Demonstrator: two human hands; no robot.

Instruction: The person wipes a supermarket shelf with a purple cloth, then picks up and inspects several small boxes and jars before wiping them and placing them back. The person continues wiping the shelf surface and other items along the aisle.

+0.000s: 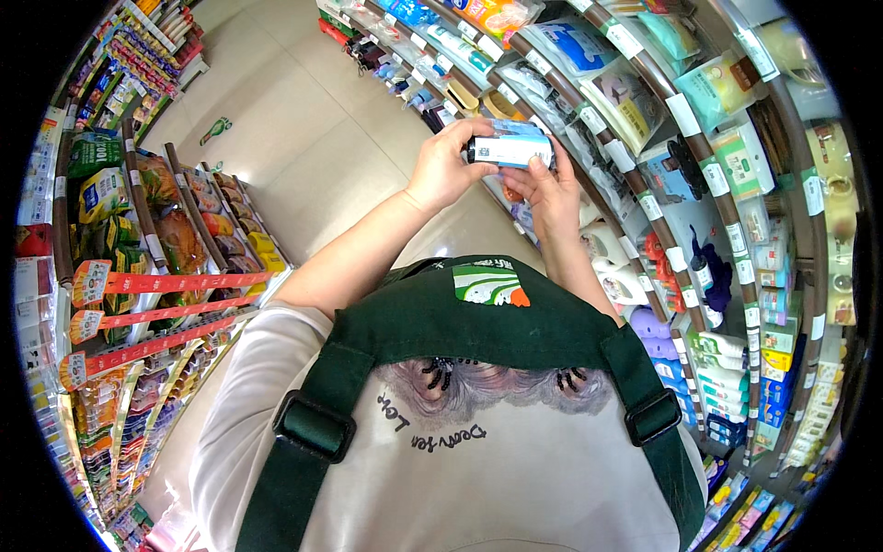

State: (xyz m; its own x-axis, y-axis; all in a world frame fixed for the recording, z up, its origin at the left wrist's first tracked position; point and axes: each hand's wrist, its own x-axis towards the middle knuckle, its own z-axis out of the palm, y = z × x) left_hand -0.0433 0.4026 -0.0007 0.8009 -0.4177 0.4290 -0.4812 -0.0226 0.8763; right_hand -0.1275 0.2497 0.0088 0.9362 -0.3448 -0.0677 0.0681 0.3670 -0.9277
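A small cylindrical container [512, 150] with a black end and a white and blue label lies on its side between my hands. My left hand [452, 162] grips its black end, thumb below and fingers above. My right hand [548, 190] holds the other end, its thumb on the label and its fingers curled behind. Bluish clear packaging shows just above the label; whether it belongs to the same item I cannot tell. Both hands are in front of the shelves on the right. Below them is the dark green apron [476, 317] worn over a pale shirt.
Curved-looking shelves [624, 155] with price tags and packaged household goods rise close on the right. At the left stand shelves of bagged food [183, 234] with red promotional strips [186, 281]. A tiled floor [296, 103] with a green footprint marking [216, 130] runs between them.
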